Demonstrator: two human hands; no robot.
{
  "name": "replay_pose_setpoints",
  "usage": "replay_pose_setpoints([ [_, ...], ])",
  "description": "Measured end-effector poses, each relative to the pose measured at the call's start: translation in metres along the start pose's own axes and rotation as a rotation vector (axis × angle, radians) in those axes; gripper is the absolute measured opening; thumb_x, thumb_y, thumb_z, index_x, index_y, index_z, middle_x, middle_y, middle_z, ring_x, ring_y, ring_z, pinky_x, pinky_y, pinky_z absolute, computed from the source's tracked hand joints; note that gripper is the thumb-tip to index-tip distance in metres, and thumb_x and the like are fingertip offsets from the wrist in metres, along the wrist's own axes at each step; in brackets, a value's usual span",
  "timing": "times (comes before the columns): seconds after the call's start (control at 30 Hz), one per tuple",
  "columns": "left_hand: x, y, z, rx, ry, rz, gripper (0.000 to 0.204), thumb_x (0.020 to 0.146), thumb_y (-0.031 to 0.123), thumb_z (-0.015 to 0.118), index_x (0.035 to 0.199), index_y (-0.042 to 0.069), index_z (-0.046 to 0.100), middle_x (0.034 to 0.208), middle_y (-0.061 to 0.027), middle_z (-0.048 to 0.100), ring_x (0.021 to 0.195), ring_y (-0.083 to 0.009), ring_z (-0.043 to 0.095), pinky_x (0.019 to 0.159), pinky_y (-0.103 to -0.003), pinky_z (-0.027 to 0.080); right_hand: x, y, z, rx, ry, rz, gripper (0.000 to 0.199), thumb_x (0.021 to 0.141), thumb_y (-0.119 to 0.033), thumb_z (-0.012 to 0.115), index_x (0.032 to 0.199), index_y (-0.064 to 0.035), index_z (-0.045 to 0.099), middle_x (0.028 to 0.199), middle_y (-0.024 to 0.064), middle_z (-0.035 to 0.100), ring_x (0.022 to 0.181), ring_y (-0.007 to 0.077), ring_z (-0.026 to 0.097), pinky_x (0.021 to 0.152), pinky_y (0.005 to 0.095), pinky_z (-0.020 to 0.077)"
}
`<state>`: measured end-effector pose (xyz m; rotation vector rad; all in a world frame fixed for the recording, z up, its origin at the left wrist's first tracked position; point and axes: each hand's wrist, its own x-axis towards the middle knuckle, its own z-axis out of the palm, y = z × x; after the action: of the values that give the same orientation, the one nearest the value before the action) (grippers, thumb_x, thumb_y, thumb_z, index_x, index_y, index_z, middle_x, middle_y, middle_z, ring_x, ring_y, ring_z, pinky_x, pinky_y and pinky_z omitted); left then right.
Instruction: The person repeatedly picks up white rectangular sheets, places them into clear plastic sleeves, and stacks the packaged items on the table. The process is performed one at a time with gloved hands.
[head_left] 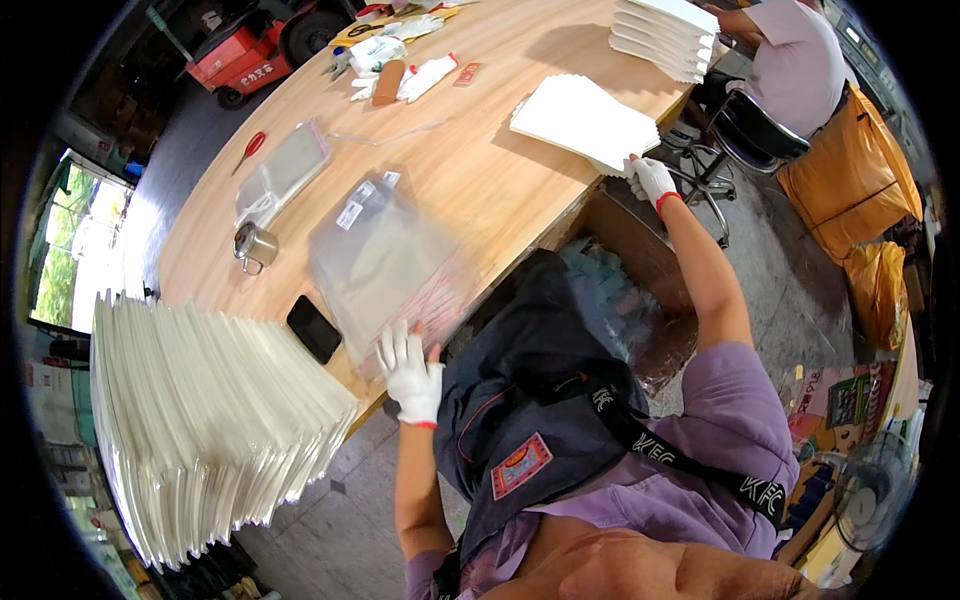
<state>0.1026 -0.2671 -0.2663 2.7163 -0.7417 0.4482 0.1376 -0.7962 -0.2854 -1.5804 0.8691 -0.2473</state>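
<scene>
My left hand, in a white glove with bare fingertips, lies with fingers stretched out on the near edge of a pile of clear plastic bags. Out to the right, my gloved right hand has its fingers closed on the near corner of a fanned stack of white sheets lying at the table's edge. Whether it grips one sheet or several, I cannot tell. A taller stack of white sheets stands behind it. To the left rises a big pile of white sheets in clear bags.
On the wooden table lie a black phone, a metal mug, red scissors, another clear bag pile and white gloves. An open cardboard box sits below its edge. A person sits at the far right.
</scene>
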Motion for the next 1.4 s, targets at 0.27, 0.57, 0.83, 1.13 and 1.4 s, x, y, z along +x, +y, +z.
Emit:
replay_pose_setpoints([
  [0.27, 0.045, -0.029, 0.029, 0.151, -0.135, -0.005, 0.049, 0.073, 0.027, 0.062, 0.118, 0.011, 0.051, 0.128, -0.014, 0.045, 0.115, -0.0342, 0.042, 0.1, -0.047, 0.029, 0.044, -0.023, -0.021, 0.432, 0.054, 0.14, 0.038, 0.085, -0.045, 0.056, 0.074, -0.0103, 0.047, 0.051, -0.0028, 0.044, 0.039, 0.0069, 0.04, 0.033, 0.0204, 0.0248],
  [0.57, 0.067, -0.029, 0.012, 0.147, -0.258, -0.241, 0.031, 0.069, 0.014, 0.063, 0.099, 0.011, 0.055, 0.1, -0.0083, 0.058, 0.095, -0.0284, 0.053, 0.082, -0.04, 0.044, 0.001, -0.05, 0.026, 0.543, -0.169, -0.112, 0.011, 0.09, -0.022, 0.047, 0.09, -0.0109, 0.048, 0.06, 0.0021, 0.05, 0.037, 0.0088, 0.041, 0.031, 0.0197, 0.0289],
  [0.83, 0.057, -0.059, 0.021, -0.102, -0.055, -0.276, 0.028, 0.066, 0.006, 0.061, 0.093, 0.009, 0.056, 0.092, -0.0089, 0.058, 0.085, -0.0266, 0.054, 0.072, -0.037, 0.046, -0.177, -0.053, 0.08, 0.292, -0.669, 0.212, 0.023, 0.076, -0.018, 0.056, 0.094, -0.0023, 0.055, 0.055, -0.0022, 0.053, 0.032, 0.0042, 0.039, 0.026, 0.018, 0.0256],
  [1.13, 0.051, -0.05, 0.012, -0.105, 0.105, -0.236, 0.03, 0.067, -0.003, 0.052, 0.092, 0.011, 0.062, 0.087, -0.0071, 0.059, 0.07, -0.0225, 0.055, 0.064, -0.032, 0.046, -0.195, 0.037, 0.119, 0.705, -0.759, 0.334, 0.021, 0.083, -0.018, 0.056, 0.098, -0.0037, 0.05, 0.061, 0.0018, 0.052, 0.036, 0.0078, 0.04, 0.031, 0.0206, 0.0289],
  [1.4, 0.029, -0.016, 0.03, -0.32, 0.436, -0.202, 0.055, 0.07, -0.004, 0.057, 0.123, 0.008, 0.048, 0.119, -0.0118, 0.052, 0.108, -0.0259, 0.052, 0.089, -0.032, 0.042, -0.231, 0.047, 0.144, 0.805, -0.51, 0.389, 0.022, 0.085, -0.017, 0.057, 0.102, -0.0066, 0.049, 0.07, 0.0032, 0.057, 0.04, 0.0107, 0.049, 0.033, 0.021, 0.0356],
])
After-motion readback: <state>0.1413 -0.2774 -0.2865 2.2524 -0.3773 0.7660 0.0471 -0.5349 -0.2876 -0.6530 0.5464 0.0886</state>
